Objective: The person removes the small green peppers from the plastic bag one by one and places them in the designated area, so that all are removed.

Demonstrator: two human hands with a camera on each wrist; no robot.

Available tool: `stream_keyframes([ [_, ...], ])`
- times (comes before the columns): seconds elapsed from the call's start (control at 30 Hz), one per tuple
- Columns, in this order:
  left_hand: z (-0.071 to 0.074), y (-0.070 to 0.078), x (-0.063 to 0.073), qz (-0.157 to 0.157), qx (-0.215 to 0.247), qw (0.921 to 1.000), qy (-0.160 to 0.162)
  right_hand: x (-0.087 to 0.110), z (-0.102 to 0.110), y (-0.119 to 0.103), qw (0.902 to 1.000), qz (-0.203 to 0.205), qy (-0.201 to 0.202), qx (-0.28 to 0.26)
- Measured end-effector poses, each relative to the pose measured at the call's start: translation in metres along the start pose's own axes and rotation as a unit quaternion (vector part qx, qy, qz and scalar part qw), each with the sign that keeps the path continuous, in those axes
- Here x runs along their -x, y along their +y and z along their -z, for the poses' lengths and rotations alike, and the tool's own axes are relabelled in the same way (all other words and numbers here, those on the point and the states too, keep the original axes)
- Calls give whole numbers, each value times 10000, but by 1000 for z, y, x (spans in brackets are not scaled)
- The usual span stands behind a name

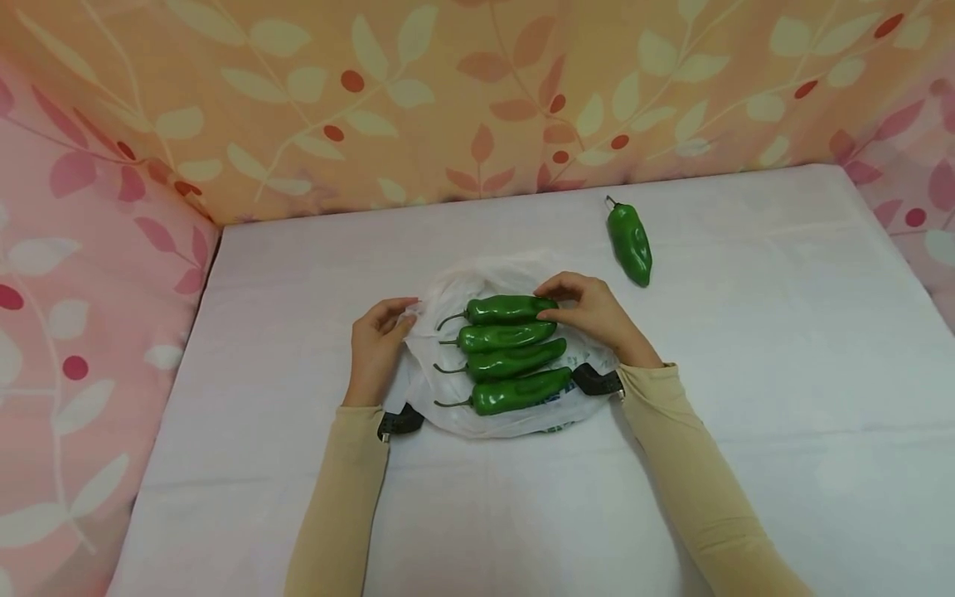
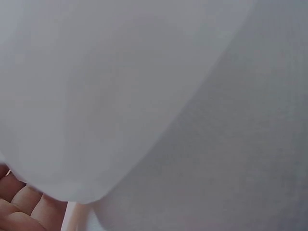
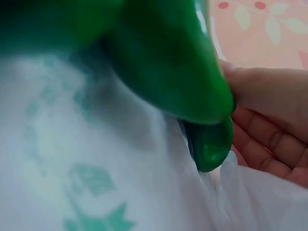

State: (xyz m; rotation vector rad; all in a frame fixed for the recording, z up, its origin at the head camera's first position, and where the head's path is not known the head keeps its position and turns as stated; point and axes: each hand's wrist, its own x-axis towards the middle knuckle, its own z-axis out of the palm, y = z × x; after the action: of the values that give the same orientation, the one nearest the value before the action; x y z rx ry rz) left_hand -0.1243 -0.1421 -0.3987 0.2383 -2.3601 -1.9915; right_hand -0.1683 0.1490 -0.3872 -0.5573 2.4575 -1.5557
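Note:
Several green peppers lie side by side across a white plastic bag (image 1: 440,414), stems pointing left. My right hand (image 1: 597,311) pinches the blunt right end of the farthest pepper (image 1: 500,310), thumb on the near side and fingers on the far side. In the right wrist view, thumb and curled fingers (image 3: 260,149) are close behind two pepper tips. At the bag's left edge, my left hand (image 1: 376,348) pinches the thin plastic between thumb and fingers. The bag (image 2: 106,96) fills much of the left wrist view, hiding most of that hand (image 2: 29,207).
One more green pepper (image 1: 630,245) lies apart at the back right of the white-covered table (image 1: 746,332). Leaf-patterned cloth (image 1: 477,99) stands along the back and both sides. Black wrist cameras, such as the left one (image 1: 401,421), sit close to the bag.

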Motion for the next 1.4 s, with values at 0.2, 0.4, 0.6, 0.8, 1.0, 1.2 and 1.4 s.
stream_keyframes([
  [0.2,-1,0,-1,30,50,10000,11,0,0,0,9999,6,3,102],
  [0.4,-1,0,0,43,-13,10000,-11,1,-2,0,9996,5,79,287],
  [0.6,-1,0,0,-6,5,10000,-38,-2,-3,14,9989,232,186,361],
  [0.8,-1,-1,0,-65,-26,10000,-5,-7,-3,38,9966,626,352,397],
  [1.0,-1,0,1,-47,-57,10000,-37,-6,-3,39,9949,743,386,560],
  [1.2,-1,-3,-2,9,33,10000,-60,-2,-3,20,9939,785,329,694],
  [1.4,2,-25,-12,-45,163,9998,-51,4,-2,-2,9972,446,136,585],
])
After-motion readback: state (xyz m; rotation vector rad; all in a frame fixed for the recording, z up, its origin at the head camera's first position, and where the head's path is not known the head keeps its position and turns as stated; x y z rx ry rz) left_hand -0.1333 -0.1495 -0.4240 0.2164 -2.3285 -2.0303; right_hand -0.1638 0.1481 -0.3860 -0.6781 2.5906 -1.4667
